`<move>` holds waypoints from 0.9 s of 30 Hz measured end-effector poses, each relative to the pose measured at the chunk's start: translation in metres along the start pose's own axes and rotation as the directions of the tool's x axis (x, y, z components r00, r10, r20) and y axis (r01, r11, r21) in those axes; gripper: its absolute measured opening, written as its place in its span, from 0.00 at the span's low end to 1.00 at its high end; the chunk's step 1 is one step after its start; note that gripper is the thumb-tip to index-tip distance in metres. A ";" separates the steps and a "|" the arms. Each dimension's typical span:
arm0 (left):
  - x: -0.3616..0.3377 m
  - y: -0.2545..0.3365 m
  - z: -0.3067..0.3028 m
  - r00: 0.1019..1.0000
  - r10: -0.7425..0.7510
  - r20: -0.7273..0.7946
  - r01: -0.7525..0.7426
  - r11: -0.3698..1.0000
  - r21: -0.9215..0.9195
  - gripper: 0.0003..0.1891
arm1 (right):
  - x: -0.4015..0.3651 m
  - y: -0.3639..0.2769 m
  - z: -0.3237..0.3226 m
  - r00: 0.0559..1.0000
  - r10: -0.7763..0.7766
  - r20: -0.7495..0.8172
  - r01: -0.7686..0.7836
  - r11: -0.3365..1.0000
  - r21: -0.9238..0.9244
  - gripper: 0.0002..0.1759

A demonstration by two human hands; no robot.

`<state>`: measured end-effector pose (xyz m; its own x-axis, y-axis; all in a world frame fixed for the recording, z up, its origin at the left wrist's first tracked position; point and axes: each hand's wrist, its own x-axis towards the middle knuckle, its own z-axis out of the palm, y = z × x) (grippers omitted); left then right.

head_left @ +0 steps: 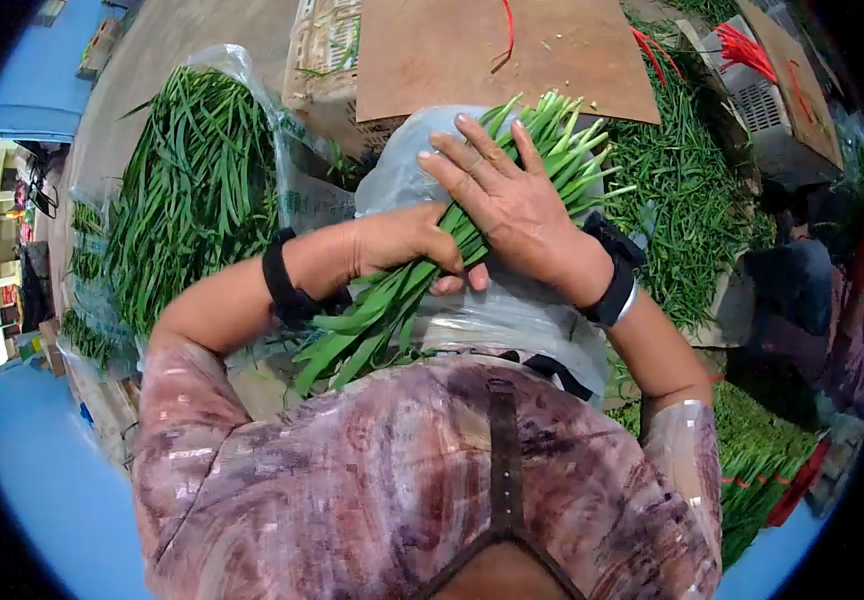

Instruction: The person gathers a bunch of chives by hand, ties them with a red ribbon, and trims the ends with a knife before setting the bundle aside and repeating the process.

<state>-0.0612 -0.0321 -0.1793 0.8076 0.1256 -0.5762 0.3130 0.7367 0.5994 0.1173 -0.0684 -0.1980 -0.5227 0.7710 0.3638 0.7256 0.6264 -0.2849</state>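
Green stalks (387, 308) sit bundled across both our hands, over the plastic sheet (522, 330). Left hand (402, 240): fingers clenched round the bundle, leafy ends hanging below them. Right hand (527, 212): fingers extended, laid across the stalks near the pale ends. Beyond our fingertips, we have a brown board (507, 60); left of our fingers, a big leafy heap (192, 190).

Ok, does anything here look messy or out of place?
The loose greens on the right look tangled and strewn about, unlike the more aligned pile on the left. Small bits also litter the brown board.
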 end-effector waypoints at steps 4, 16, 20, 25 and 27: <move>-0.007 0.018 0.001 0.999 0.033 0.043 -0.039 0.985 0.170 0.15 | 0.001 0.012 0.007 0.991 -0.010 -0.131 0.010 1.000 0.006 0.19; -0.053 0.137 -0.025 0.938 0.314 0.148 -0.327 0.942 0.070 0.40 | 0.002 0.090 -0.086 0.936 0.258 -0.240 -0.145 0.903 0.405 0.16; -0.028 0.161 -0.069 0.807 0.586 0.076 -0.577 0.754 0.313 0.40 | -0.016 0.110 -0.133 0.793 0.599 -0.114 -0.250 0.490 0.835 0.15; 0.071 0.138 -0.035 0.793 0.588 0.160 -0.599 0.702 0.386 0.37 | -0.010 0.124 -0.133 0.894 0.449 0.004 0.144 -0.295 0.944 0.17; 0.117 0.115 -0.023 0.744 0.576 0.339 -0.638 0.764 0.101 0.40 | 0.004 0.122 -0.121 0.929 0.371 -0.012 0.179 -0.418 0.891 0.17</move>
<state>0.0581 0.0824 -0.1905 0.9506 0.2922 0.1052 -0.2252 0.4150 0.8815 0.2579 -0.0035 -0.1240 -0.2107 0.9468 0.2430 -0.7952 -0.0214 -0.6060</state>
